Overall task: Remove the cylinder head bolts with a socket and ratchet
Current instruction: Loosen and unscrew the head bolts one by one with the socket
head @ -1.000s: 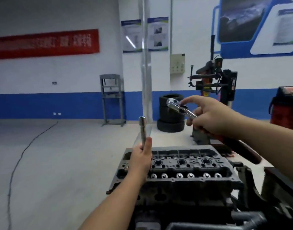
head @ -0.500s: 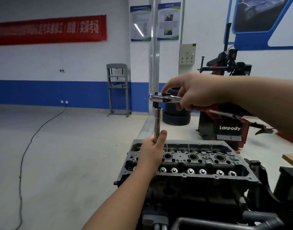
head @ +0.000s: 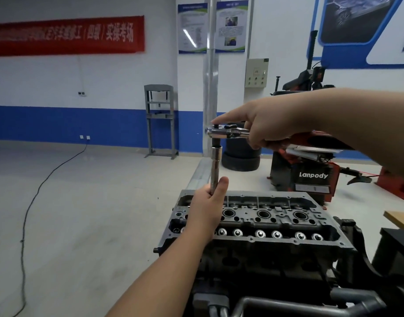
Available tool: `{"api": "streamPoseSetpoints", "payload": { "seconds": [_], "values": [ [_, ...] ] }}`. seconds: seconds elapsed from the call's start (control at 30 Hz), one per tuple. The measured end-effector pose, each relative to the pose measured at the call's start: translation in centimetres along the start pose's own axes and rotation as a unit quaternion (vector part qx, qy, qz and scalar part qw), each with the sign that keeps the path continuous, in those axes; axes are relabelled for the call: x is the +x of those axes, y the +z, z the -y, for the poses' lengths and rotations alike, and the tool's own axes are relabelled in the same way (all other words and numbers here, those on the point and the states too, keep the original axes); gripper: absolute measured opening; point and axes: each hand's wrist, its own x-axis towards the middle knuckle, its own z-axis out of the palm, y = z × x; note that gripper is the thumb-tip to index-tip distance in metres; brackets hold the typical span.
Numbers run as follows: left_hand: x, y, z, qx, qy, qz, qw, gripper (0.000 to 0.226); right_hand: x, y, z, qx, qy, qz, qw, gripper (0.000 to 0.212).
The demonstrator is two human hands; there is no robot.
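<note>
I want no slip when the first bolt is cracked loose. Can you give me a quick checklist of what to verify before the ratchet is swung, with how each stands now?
1. Ratchet head sits on the top of the socket extension: ok, they look joined.
2. Extension stands upright: ok.
3. Left hand steadies the extension low down: ok, its fingers wrap the shaft.
4. Right hand grips the ratchet handle: ok, forefinger laid along the head.
5. Socket seated on a bolt in the cylinder head: cannot tell, the left hand hides the lower end.
6. Ratchet direction set to loosen: cannot tell.
</note>
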Motion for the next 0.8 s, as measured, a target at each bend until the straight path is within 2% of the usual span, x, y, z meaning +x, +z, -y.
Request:
{"api": "streamPoseSetpoints", "payload": {
  "seconds": [0.33,0.4,0.63,0.8],
  "values": [
    [0.5,0.1,0.2,0.005,-0.001,-0.010,1.000,0.069,-0.6,1.2,1.4,-0.057,0.002,-0.025,0.998,0.095],
    [0.4,0.1,0.3,0.008,0.001,-0.012,1.000,0.073,-0.5,1.2,1.8,-0.058,0.006,-0.022,0.998,0.095],
    [0.3,0.2,0.3,0.023,0.010,-0.023,0.999,0.078,-0.5,0.6,3.0,-0.046,0.011,0.012,0.999,0.089],
    [0.3,0.0,0.3,-0.008,-0.014,-0.015,1.000,0.063,-0.1,-0.2,2.3,-0.046,0.004,0.038,0.998,0.092]
  ]
}}
